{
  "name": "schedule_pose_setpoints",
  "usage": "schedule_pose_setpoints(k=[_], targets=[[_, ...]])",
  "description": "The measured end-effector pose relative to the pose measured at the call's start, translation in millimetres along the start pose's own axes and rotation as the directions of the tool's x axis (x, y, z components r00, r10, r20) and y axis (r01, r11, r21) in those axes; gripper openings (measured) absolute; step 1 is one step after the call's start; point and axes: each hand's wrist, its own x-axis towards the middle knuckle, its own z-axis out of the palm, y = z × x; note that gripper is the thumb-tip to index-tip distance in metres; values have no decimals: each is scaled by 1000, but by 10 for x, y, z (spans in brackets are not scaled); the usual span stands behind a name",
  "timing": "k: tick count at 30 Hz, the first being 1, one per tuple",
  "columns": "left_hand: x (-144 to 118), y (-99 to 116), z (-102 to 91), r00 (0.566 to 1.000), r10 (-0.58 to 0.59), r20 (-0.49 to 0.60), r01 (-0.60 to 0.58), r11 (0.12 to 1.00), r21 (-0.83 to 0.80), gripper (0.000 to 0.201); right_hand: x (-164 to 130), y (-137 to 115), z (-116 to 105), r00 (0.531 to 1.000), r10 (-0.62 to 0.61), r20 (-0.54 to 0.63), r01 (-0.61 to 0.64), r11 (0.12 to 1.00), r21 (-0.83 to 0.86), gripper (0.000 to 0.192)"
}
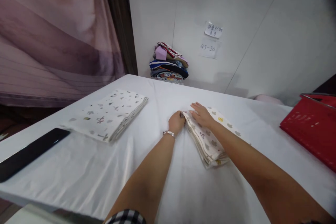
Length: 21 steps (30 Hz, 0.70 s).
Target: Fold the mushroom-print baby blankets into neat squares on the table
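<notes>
Now both hands work a folded patterned cloth (210, 140) near the middle of the tabletop (157, 182).

Head view: the left hand (176, 121) is curled at the cloth's far corner, gripping its edge, while the right hand (202, 114) lies flat and spread on top. A second folded cloth (107, 114) rests toward the left edge, a black case (28, 152) at the left corner, a red basket (312, 126) at the right edge.

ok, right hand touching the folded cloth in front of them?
Touching. In the head view the right hand lies flat, palm down, on the far end of the folded patterned cloth; no gap shows between them.
</notes>
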Motion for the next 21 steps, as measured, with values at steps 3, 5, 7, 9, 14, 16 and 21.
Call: schedule_pose_setpoints(k=[3,5,7,9,14,16,21], targets=[[2,10,5,1000,-5,24,5,1000,17,15,43,183,71,981,75,178,-49,988,-145,45],[1,18,16,999,-13,36,12,1000,24,13,28,289,89,961,151,230,-100,971,-218,46],[0,24,27,999,-18,36,17,1000,23,13,17,332,86,951,185,248,-123,961,-246,49],[1,28,36,999,-30,37,29,999,20,13,16,309,75,951,198,240,-140,961,-239,50],[14,36,43,998,-48,30,47,998,36,13,-13,163,111,966,90,240,-52,985,-162,53],[21,34,43,998,-48,32,47,998,35,13,-24,131,133,959,77,274,-37,988,-148,52],[36,16,33,999,-27,35,26,1000,16,12,27,76,114,944,157,290,-152,988,-41,52]])
